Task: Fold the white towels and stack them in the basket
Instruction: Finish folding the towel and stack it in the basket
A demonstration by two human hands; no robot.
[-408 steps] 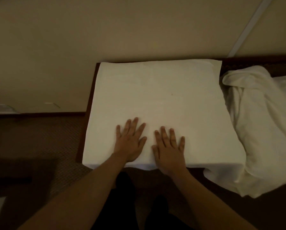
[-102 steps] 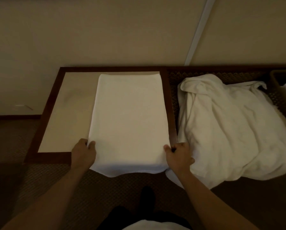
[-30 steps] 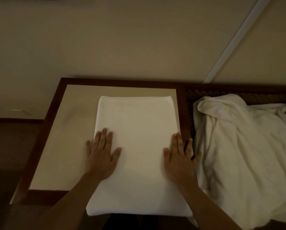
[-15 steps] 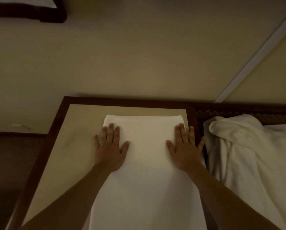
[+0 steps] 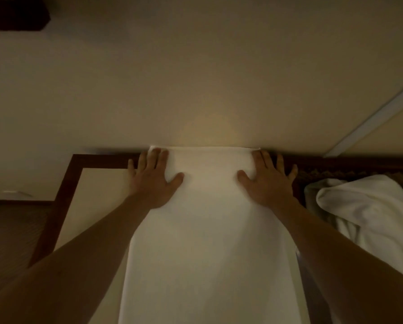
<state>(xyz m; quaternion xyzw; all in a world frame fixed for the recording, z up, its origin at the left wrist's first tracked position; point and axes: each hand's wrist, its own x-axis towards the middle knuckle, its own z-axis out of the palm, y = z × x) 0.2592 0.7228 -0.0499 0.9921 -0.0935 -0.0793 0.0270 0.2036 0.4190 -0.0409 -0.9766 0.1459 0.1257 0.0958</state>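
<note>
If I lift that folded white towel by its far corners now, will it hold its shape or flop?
The folded white towel will probably sag: it is soft cloth, like the crumpled white towel pile beside it. It likely feels light and unbreakable. Lying flat under the left hand and right hand, its layers may slide apart unless supported from below.

No text, label, brand, number or sign can be read anywhere in this dim view
</note>
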